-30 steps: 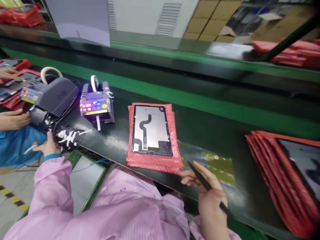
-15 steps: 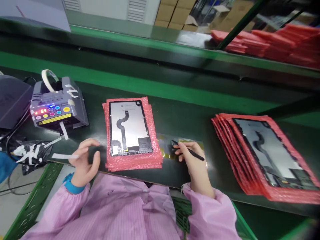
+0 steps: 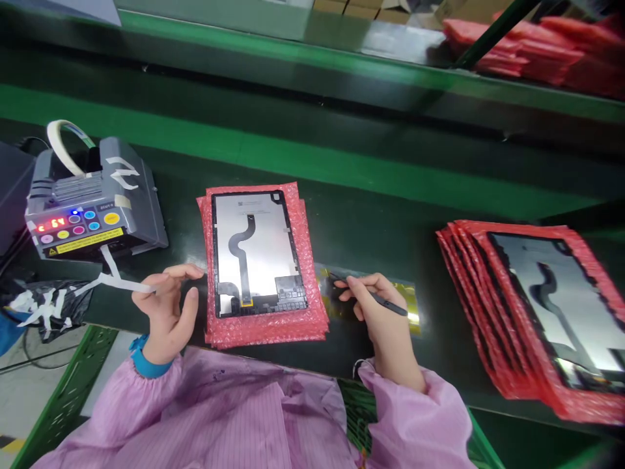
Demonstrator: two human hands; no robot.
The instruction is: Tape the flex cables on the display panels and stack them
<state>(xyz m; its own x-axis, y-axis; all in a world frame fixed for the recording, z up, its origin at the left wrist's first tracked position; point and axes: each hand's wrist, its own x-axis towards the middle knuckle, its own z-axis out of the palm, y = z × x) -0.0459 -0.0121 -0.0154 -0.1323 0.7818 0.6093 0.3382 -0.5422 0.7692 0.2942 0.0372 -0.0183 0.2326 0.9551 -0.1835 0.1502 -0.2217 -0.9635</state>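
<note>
A tablet screen panel (image 3: 256, 254) lies back-up, with a black flex cable, on a stack of red bubble-wrap bags (image 3: 261, 326). Just left of the stack, my left hand (image 3: 168, 306) pinches a strip of white tape (image 3: 120, 283) between thumb and forefinger. On the other side of the stack, my right hand (image 3: 381, 312) holds black tweezers (image 3: 371, 294), their tip on a yellow-green sheet (image 3: 371, 299) on the dark bench.
A grey tape dispenser (image 3: 92, 208) with lit buttons stands at the left, a tape strip hanging from it. A second red stack (image 3: 493, 312) with a screen panel (image 3: 556, 293) on top lies at the right. A black bag with tape scraps (image 3: 49, 303) hangs at the left edge. Behind runs a green conveyor rail (image 3: 342, 172).
My left hand came in from the far left with a tape strip and now sits beside the stack. My right hand moved up onto the yellow-green sheet. The view swung right.
</note>
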